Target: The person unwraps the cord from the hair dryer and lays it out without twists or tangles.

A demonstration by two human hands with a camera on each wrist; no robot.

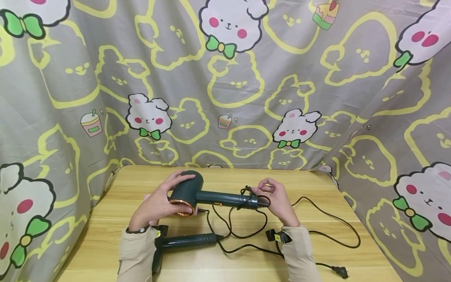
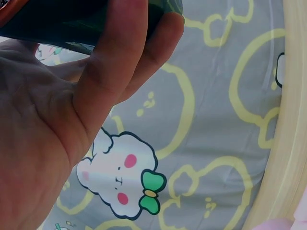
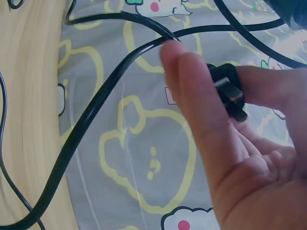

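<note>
My left hand (image 1: 155, 205) grips a dark green hair dryer (image 1: 225, 199) by its head, thumb by the copper-coloured ring and fingers over the top. The dryer is raised above the table, its handle pointing right. My right hand (image 1: 276, 197) pinches a black plug (image 3: 225, 86) between thumb and fingers; its metal prongs show in the right wrist view. A black cord (image 3: 91, 110) loops around the end of the handle near that hand. Below lies a second dark green hair dryer (image 1: 190, 241), its head partly hidden by my left sleeve.
Black cords (image 1: 246, 237) tangle across the wooden table (image 1: 141, 180). Another black plug (image 1: 340, 271) lies at the front right. Something pink (image 1: 146, 197) shows behind my left hand, mostly hidden. A patterned curtain (image 1: 239, 117) stands around the back and sides.
</note>
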